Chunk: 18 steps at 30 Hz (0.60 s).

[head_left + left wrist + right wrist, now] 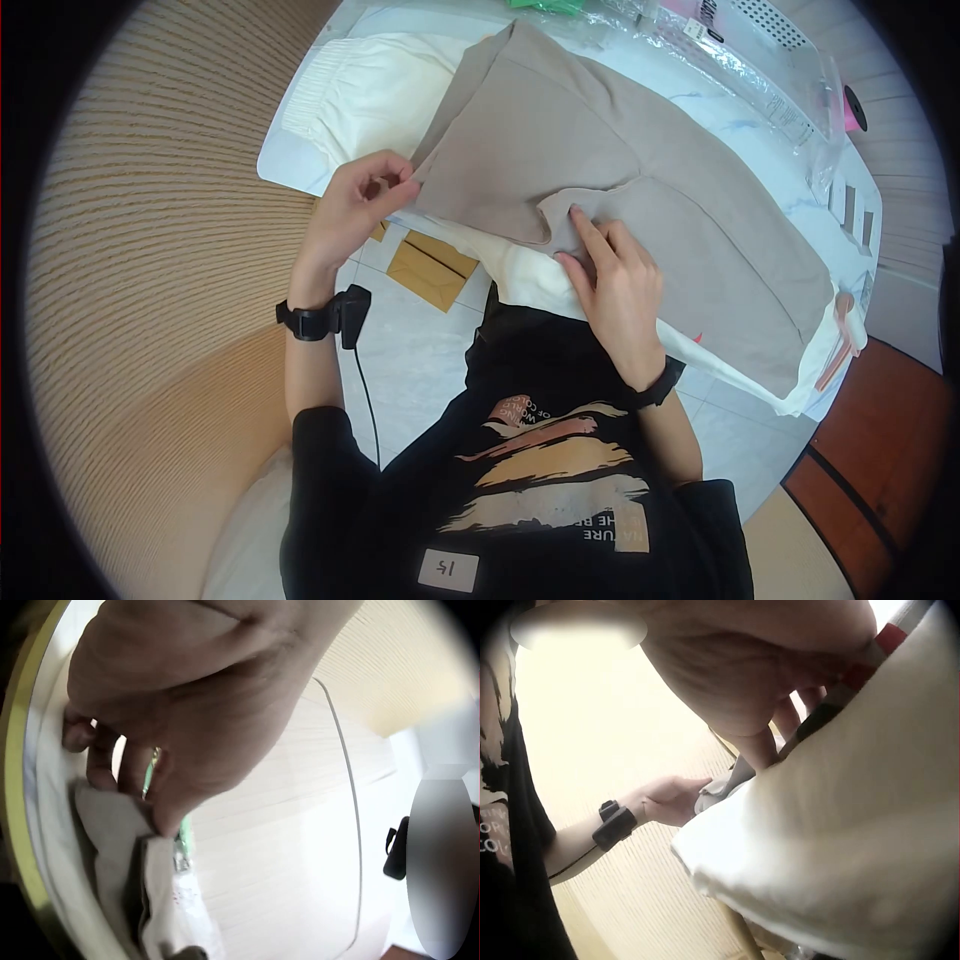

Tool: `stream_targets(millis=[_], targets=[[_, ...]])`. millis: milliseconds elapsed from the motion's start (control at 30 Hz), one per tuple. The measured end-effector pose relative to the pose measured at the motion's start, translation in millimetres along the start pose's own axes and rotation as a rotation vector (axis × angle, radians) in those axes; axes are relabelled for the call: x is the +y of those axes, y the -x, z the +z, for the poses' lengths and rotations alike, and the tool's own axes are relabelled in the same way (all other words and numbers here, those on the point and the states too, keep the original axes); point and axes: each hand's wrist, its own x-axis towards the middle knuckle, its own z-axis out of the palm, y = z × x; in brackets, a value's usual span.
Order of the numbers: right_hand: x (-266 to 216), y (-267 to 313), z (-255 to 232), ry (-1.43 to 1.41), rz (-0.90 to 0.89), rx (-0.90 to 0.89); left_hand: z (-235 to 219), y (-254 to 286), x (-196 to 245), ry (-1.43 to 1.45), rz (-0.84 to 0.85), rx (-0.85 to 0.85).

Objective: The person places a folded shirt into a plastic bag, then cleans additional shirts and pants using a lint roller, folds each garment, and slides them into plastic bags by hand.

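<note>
A large grey-brown piece of cloth [700,240] with sewn seams lies spread over white cloth [540,278] at the table's near side. At its left edge, my left hand [350,215] pinches the grey cloth between thumb and fingers; the left wrist view shows the same folded grey edge [116,825] at the fingertips. My right hand [625,290] rests on the cloth's near part, index finger extended onto a curved, turned-up edge [560,212] and thumb lower beside it. In the right wrist view, white cloth [855,817] hides part of the right fingers.
A white garment with a gathered waistband [320,95] lies at the table's left. Clear plastic packaging [740,75] and a perforated white basket [770,25] are at the back right. A pink spool [853,108] stands by the right edge. Brown cardboard [430,270] shows below the table.
</note>
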Motion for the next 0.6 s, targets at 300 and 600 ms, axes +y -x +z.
stream_targets(millis=[300, 600], targets=[[-4, -18, -10, -0.041, 0.011, 0.05, 6, -9, -1, -0.224, -0.064, -0.017], [20, -59, -47, -0.507, 0.417, 0.137, 6, -7, 4, -0.434, 0.278, -0.017]])
